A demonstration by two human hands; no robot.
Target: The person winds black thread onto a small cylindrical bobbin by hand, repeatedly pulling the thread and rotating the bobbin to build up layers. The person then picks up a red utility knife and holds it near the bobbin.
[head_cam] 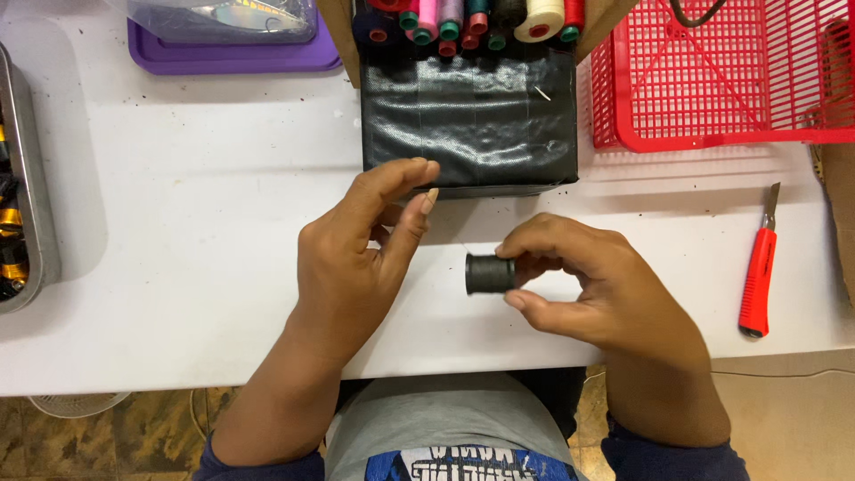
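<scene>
holding: right hand [588, 285] pinches a black thread spool [489, 273] between thumb and fingertips, lifted just above the near middle of the white surface [196, 267].
left hand: left hand [356, 258] sits just left of the spool, thumb and forefinger pressed together near their tips, other fingers curled; a very fine thread end seems to run from the spool toward that pinch, though it is too thin to be sure.
spool position: lying on its side, one end facing the left hand, apart from it, and just near of the black box.
black box: black box [469, 120] wrapped in shiny tape stands on the far side, touching nothing in either hand; coloured thread cones [472, 22] stick up from its top.
right side: red plastic basket [721, 80] at far right, red utility knife [759, 281] lying well apart from the right hand.
left side: metal tray [31, 178] at the left edge, purple tray [232, 53] far left.
risk, thread: my judgement is that the fine end could slip from the left pinch, since it is hard to see against the surface.
risk, spool: held only at one end, it could roll out of the fingertips and off the near edge, unwinding.
risk, knife: a wide reach to the right could brush it.
</scene>
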